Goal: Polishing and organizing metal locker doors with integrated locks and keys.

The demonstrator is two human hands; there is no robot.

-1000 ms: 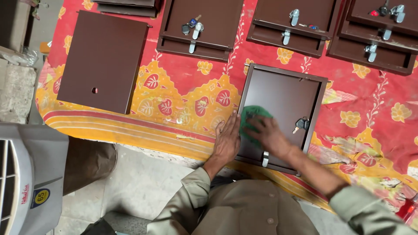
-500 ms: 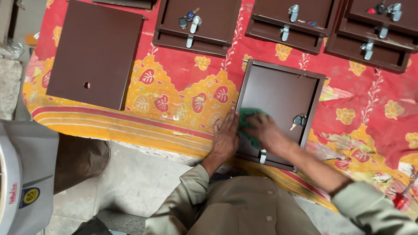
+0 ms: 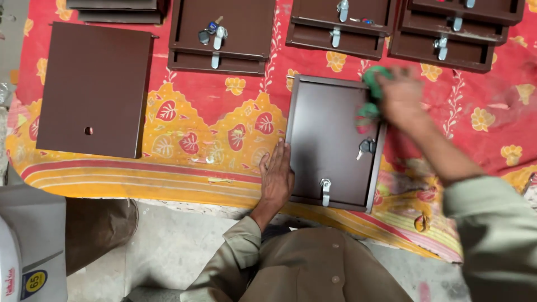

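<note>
The left hand (image 3: 277, 174) lies flat, fingers spread, pressed on the lower left edge of the brown metal door panel (image 3: 330, 140) lying on the patterned red cloth (image 3: 224, 95). The right hand (image 3: 400, 98), blurred, reaches to the panel's upper right corner, fingers closed around a green rag (image 3: 370, 109).

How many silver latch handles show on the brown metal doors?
6. One on the door being wiped; one at top centre-left beside keys; two at top centre; two at top right. More may be cut off above.
</note>
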